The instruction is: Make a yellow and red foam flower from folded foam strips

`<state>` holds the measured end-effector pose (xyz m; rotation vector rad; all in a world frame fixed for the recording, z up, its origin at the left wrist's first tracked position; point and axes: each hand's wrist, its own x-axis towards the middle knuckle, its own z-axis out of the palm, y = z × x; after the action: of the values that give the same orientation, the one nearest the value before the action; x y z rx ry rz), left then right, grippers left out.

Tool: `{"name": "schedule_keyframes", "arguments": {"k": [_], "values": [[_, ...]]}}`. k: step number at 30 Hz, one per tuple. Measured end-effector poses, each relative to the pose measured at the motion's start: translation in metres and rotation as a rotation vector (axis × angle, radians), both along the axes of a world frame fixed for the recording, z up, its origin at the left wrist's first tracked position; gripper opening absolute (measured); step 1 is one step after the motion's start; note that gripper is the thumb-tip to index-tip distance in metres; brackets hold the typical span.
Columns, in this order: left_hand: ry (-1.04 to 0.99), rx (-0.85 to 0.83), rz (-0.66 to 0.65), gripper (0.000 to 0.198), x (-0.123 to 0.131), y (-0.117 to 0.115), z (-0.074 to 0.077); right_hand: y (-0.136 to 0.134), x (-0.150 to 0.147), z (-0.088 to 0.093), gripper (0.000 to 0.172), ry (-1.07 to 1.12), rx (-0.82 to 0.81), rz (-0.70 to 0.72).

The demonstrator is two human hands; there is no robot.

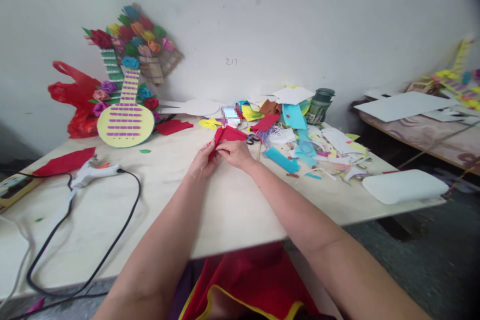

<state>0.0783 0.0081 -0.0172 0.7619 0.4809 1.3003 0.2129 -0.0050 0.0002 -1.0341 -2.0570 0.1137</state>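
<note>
Both hands meet over the middle of the table, pinching one folded piece of red crepe paper (233,134). My left hand (204,161) grips its lower left part between thumb and fingers. My right hand (235,153) is closed on it from the right, with the fingertips close to the left thumb. Part of the paper is hidden behind the fingers. Just beyond the right hand lie black-handled scissors (252,139). Another red paper piece (174,127) lies flat to the left, past the hands.
A white glue gun (95,174) with a looping black cable rests at left. Behind it stands a yellow paper guitar (126,126) with paper flowers near a red plastic bag (80,92). Colourful scraps (282,160), a green bottle (321,106) and a white rounded case (405,186) occupy the right.
</note>
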Motion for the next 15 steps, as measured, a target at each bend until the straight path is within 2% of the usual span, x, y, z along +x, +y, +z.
{"name": "schedule_keyframes", "arguments": {"k": [3,6,7,11,13,15], "values": [[-0.040,-0.013,0.011,0.005,-0.001,0.003,-0.001,-0.002,0.001,0.005,0.025,0.033,0.095,0.075],[-0.025,-0.044,0.004,0.006,-0.002,0.004,-0.002,0.001,0.013,0.013,0.025,0.121,0.102,-0.038],[-0.018,-0.053,-0.002,0.008,-0.002,0.003,-0.002,0.003,0.021,0.016,0.026,0.147,0.086,-0.137],[-0.004,-0.070,-0.014,0.013,0.000,0.000,0.001,0.009,0.068,0.025,0.029,0.177,-0.093,-0.679],[0.013,-0.071,-0.015,0.012,0.000,-0.001,0.002,0.011,0.094,0.026,0.028,0.113,-0.260,-0.922],[0.040,-0.067,-0.019,0.010,0.000,-0.002,0.003,0.012,0.116,0.024,0.027,0.027,-0.486,-1.042]]}}
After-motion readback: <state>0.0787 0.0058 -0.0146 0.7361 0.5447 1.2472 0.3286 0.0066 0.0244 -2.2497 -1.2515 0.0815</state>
